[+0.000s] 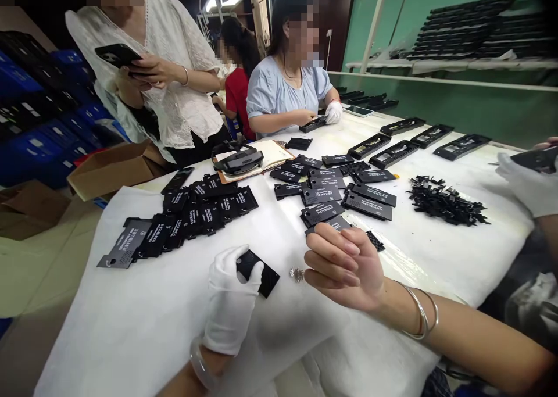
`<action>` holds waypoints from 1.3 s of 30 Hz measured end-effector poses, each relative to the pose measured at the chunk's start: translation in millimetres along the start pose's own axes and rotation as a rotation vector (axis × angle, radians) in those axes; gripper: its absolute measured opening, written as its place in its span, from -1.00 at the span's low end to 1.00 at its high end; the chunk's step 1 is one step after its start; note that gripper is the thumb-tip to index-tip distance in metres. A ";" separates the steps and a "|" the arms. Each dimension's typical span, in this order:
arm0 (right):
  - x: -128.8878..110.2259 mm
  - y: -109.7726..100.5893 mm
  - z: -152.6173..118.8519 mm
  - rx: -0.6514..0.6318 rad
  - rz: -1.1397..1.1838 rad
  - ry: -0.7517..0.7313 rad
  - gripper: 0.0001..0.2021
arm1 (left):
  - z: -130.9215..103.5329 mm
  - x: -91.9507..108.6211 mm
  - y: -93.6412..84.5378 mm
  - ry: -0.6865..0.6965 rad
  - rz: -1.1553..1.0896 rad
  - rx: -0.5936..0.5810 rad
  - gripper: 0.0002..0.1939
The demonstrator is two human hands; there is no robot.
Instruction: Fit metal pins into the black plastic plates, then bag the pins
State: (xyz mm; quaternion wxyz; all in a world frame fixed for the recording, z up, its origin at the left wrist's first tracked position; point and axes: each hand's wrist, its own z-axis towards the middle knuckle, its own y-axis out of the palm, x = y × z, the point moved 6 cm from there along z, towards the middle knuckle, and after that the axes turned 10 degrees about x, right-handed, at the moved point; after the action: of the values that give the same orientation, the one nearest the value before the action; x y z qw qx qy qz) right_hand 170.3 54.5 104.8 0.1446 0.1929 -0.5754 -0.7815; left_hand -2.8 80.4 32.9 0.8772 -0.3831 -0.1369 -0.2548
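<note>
My left hand [233, 298], in a white glove, grips a small black plate [259, 272] between thumb and fingers just above the white-covered table [143, 321]. My right hand [344, 266] is bare, raised with its fingers curled in towards the palm; whatever it may hold is hidden. A small pile of metal pins or screws [297, 275] lies between the two hands. Black covers with white print [325, 195] are heaped beyond my right hand. More printed covers [159, 234] lie in overlapping rows at the left.
Small black parts [447, 202] form a pile at the right, with open black housings [394, 153] behind it. A headset [239, 160] rests on a notebook. Across the table a seated person works; another stands holding a phone [117, 54]. A co-worker's gloved hand [525, 182] is at the right.
</note>
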 end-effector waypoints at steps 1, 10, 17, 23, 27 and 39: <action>0.1 -0.1 0.0 0.000 -0.003 0.000 -0.70 | -0.4 0.3 -0.2 0.001 -0.010 -0.003 -0.64; -8.3 3.3 -0.4 -0.003 -0.143 -0.057 -0.64 | -1.6 1.5 1.3 0.006 -0.032 -0.018 -0.70; -26.5 17.4 -3.3 -0.049 -0.196 -0.178 -0.60 | -2.3 -3.7 3.0 -0.057 -0.034 -0.039 -0.70; -35.2 21.5 -6.2 -0.043 -0.186 -0.222 -0.58 | -1.2 -5.5 4.6 -0.130 -0.062 -0.085 -0.65; -37.8 22.1 -6.6 -0.024 -0.208 -0.244 -0.56 | -0.1 -6.3 4.2 -0.178 -0.064 -0.096 -0.63; -42.4 18.3 -8.4 0.068 -0.317 -0.316 -0.51 | 0.0 -6.2 2.5 -0.217 -0.087 -0.116 -0.62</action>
State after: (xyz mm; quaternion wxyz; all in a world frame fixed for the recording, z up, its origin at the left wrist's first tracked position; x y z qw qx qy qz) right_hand 211.7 61.0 125.8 -0.0786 0.1610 -0.5792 -0.7952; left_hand -6.6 83.8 28.7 0.8219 -0.4521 -0.2326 -0.2571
